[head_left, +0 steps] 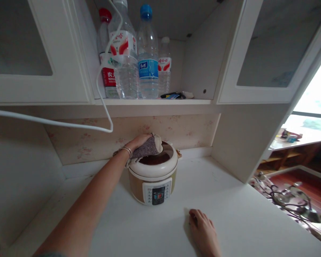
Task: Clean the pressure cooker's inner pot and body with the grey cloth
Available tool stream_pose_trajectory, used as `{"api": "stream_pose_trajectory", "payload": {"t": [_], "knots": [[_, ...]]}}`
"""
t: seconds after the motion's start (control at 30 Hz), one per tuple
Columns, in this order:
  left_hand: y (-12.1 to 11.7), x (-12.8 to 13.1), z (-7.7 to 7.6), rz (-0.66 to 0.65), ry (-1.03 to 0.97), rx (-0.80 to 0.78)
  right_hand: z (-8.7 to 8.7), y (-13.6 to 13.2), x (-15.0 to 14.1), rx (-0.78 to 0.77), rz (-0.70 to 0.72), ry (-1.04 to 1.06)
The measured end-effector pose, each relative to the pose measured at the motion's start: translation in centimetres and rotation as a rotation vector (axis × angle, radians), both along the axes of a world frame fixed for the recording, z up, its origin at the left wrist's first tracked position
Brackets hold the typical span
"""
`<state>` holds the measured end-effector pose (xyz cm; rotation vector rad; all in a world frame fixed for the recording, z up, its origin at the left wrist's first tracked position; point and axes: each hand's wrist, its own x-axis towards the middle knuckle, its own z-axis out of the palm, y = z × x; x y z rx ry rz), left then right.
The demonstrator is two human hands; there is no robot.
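Left hand: your left hand [140,141] is reaching out to the far side of the cooker, fingers closed around a grey cloth [147,147] and pressing it onto the lid.
Grey cloth: it is lying bunched under your fingers on the rear left part of the lid, one pale corner sticking up toward the wall.
Rice cooker: the rice cooker [153,180] is sitting upright on the white counter [230,200], near the back wall, its control panel [157,194] facing you and its lid [160,162] shut.
Right hand: your right hand [203,232] is resting palm down on the counter, fingers spread flat and gripping nothing, well apart from the cooker.
Wrist: thin bracelets [127,150] are circling your left wrist.
Shelf above: four water bottles [148,57] are standing in the open cupboard shelf over the cooker.
Cable: a white cable [101,85] is hanging down from the shelf and looping left across the wall.
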<state>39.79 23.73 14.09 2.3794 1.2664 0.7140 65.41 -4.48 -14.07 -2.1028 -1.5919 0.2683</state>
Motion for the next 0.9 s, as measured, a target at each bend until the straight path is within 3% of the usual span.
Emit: {"api": "stream_pose_trajectory", "payload": {"t": [0.1, 0.2, 0.33, 0.4, 0.5, 0.6, 0.7, 0.77, 0.8, 0.9], "knots": [[-2.5, -1.0, -0.9, 0.038, 0.023, 0.059, 0.1, 0.0, 0.1, -0.002, 0.015, -0.009], [-6.6, -2.0, -2.1, 0.103, 0.145, 0.253, 0.2, 0.0, 0.1, -0.007, 0.029, -0.016], [-12.8, -2.5, -5.1, 0.139, 0.275, 0.515, 0.1, -0.1, 0.2, 0.007, 0.030, -0.025], [-15.4, -2.8, -7.9, 0.100, 0.290, 0.639, 0.1, -0.1, 0.1, 0.015, 0.026, -0.031], [-17.5, -3.4, -13.5, 0.031, 0.289, 0.792, 0.3, -0.1, 0.0, 0.009, 0.036, -0.030], [-18.0, -3.9, -19.3, -0.315, 0.464, 0.822, 0.7, -0.2, -0.2, -0.006, 0.029, -0.024], [-17.9, -3.8, -22.7, -0.569, 0.619, 0.892, 1.1, -0.3, -0.4, -0.007, 0.021, -0.016], [-17.7, -3.5, -22.7, -0.598, 0.687, 0.968, 1.2, -0.3, -0.5, -0.001, 0.016, -0.011], [-17.7, -3.4, -22.0, -0.595, 0.711, 1.006, 1.3, -0.3, -0.5, 0.000, 0.012, -0.008], [-17.3, -2.8, -17.0, -0.575, 0.708, 1.072, 1.3, -0.3, -0.5, -0.009, 0.010, -0.003]]}}
